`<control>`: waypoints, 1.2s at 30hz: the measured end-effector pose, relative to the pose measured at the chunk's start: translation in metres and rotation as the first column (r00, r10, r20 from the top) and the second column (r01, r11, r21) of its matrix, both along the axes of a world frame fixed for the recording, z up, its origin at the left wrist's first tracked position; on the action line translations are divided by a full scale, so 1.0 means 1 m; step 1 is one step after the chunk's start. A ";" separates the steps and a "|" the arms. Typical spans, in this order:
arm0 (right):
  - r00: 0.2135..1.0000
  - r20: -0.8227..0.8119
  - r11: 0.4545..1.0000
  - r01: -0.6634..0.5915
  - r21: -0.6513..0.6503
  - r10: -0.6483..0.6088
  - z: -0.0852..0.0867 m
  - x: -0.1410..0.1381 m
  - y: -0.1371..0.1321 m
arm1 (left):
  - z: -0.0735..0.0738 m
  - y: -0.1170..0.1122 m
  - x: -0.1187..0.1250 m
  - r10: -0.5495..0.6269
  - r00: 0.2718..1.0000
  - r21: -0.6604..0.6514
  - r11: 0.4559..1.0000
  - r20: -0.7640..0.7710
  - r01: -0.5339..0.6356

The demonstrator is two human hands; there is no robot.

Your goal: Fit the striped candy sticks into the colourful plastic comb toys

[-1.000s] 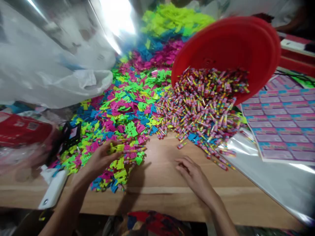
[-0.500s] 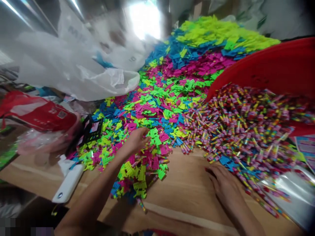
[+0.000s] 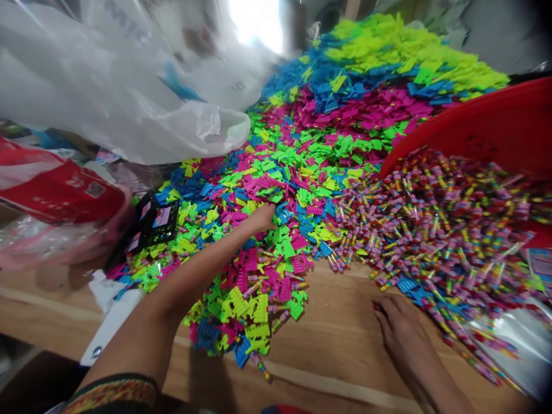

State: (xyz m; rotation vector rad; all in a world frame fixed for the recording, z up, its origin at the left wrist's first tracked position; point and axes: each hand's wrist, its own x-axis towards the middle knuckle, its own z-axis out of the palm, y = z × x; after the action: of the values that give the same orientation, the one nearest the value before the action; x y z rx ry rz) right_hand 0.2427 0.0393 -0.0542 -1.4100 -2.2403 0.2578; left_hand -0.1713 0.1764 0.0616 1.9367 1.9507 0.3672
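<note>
- Neon plastic comb-shaped pieces (image 3: 276,167): heaped across the table (image 3: 336,322) from 7 to 12 o'clock; lime, blue and magenta run in rough colour bands at the far end and lie mixed nearer in.
- Striped sticks (image 3: 440,230): loose at 3 o'clock, banked against a red plastic tub (image 3: 483,129) and bordering the pieces.
- Left hand (image 3: 261,219): at centre, reaching into the pieces; fingertips hidden, so cannot tell whether the grip is apart or clamped.
- Right hand (image 3: 403,330): at 5 o'clock on the table, just beside the sticks; grip together, nothing seen clamped.
- Status: pieces and sticks all lie loose; no packed batch in view.
</note>
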 end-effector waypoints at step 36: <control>0.724 -0.683 0.931 -0.176 -0.319 -0.097 0.083 -0.100 -0.035 | -0.017 -0.172 0.139 0.400 0.110 -0.388 0.914 0.910 -0.118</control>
State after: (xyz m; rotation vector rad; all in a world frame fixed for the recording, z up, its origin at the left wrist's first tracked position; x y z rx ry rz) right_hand 0.1426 0.0042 0.0284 -1.1506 -1.6264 1.0824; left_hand -0.0323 0.0046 0.0444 0.6422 1.2048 1.1302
